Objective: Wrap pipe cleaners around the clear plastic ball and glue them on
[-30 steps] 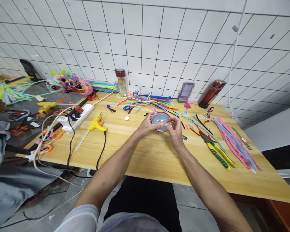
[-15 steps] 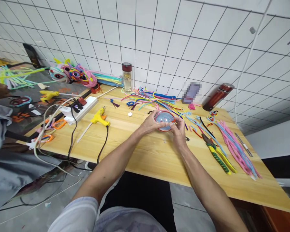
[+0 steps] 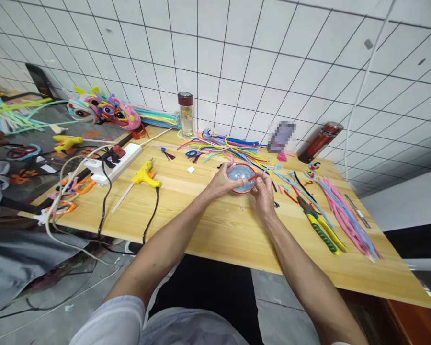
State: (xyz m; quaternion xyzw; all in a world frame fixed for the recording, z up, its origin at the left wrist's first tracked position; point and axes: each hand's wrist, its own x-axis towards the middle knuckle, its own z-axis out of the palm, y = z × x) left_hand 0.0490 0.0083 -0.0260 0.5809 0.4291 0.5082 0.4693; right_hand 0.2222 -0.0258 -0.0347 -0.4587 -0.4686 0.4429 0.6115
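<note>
A clear, rounded plastic shell (image 3: 240, 173), bowl-like, has a red fuzzy strip around its rim. My left hand (image 3: 223, 183) is closed on its left side, thumb across the near rim. At the right edge, my right hand (image 3: 264, 191) pinches a red pipe cleaner (image 3: 253, 178) that sticks up from the rim. Both hands are above the wooden table. Just behind them lies a loose pile of coloured pipe cleaners (image 3: 233, 143). Green-and-yellow pliers (image 3: 321, 227) lie to the right of my right hand.
A yellow glue gun (image 3: 146, 176) and a white power strip (image 3: 117, 164) with trailing cords lie left. A glass bottle (image 3: 186, 115) and a leaning red flask (image 3: 319, 143) stand along the tiled wall. Pink and blue pipe cleaners (image 3: 346, 215) lie right. Another person's sleeve (image 3: 21, 254) is at far left.
The red pipe cleaner now stands away from the rim between my right fingers. My right hand has shifted slightly; my left still holds the shell. The view has moved a little.
</note>
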